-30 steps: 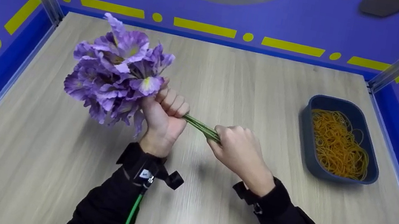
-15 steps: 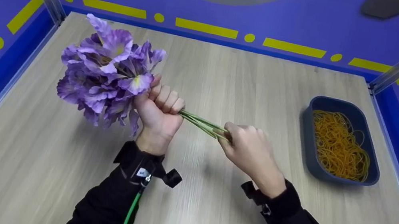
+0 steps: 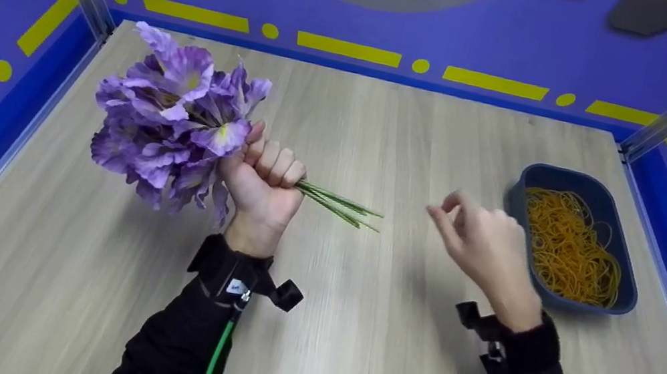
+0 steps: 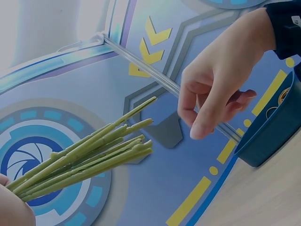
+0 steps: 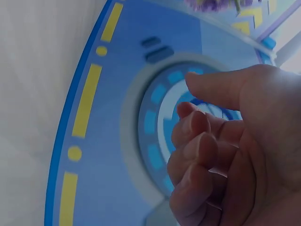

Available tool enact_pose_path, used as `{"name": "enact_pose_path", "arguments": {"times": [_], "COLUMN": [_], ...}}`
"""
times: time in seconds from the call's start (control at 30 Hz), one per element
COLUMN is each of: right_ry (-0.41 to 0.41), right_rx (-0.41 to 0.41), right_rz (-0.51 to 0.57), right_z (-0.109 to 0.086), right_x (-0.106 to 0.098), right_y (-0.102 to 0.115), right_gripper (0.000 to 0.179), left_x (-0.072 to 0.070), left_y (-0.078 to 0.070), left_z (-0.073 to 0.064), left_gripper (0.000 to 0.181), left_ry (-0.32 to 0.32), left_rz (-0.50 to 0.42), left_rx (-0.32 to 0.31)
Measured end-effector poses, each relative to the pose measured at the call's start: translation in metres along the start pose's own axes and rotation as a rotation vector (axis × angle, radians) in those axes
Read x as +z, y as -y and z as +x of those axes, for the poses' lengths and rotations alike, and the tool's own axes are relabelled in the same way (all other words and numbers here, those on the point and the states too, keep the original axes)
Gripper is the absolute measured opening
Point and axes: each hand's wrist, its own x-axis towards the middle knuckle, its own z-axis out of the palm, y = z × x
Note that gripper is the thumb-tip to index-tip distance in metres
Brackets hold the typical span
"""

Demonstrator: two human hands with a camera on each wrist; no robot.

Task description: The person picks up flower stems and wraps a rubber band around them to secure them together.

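My left hand [image 3: 263, 202] grips a bunch of purple artificial irises [image 3: 172, 119] by the stems, just below the blooms. The green stems [image 3: 337, 204] poke out to the right of the fist, their cut ends slightly fanned; in the left wrist view the stems [image 4: 89, 155] spread at the tips. My right hand [image 3: 485, 250] is apart from the bouquet, between the stem ends and a dark blue tub. Its fingers are loosely bent with nothing between them, as the right wrist view of the hand [image 5: 225, 141] shows, thumb away from the fingers.
The dark blue tub [image 3: 517, 204] stands on the right of the wooden tabletop [image 3: 333, 349], filled with tangled yellow-brown rubber bands [image 3: 567, 246]. Blue printed walls [image 3: 361, 22] enclose the table at the back and sides. A green cable [image 3: 217, 357] runs along the left sleeve.
My right hand has let go of the stem ends and moved right, toward the tub. The left hand, still holding the irises, has shifted slightly left, and the freed stems have fanned out.
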Motion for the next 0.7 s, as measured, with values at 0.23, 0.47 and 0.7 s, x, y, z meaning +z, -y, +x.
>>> {"name": "enact_pose_path", "arguments": {"times": [0.23, 0.47, 0.7], "right_ry": [-0.067, -0.030, 0.205], "right_rx": [0.153, 0.328, 0.449], "right_rz": [-0.026, -0.034, 0.010], "right_z": [-0.009, -0.031, -0.048], "right_x": [-0.026, -0.057, -0.071], "right_y": [-0.052, -0.103, -0.138], "right_gripper": [0.033, 0.042, 0.059], "left_x": [0.002, 0.000, -0.001], "left_y": [0.000, 0.000, -0.001], "left_z": [0.000, 0.001, 0.002], "left_gripper": [0.043, 0.044, 0.044], "left_ry": [-0.017, -0.019, -0.015], "left_rz": [-0.010, 0.002, -0.001], "left_rx": [-0.010, -0.006, -0.015]}}
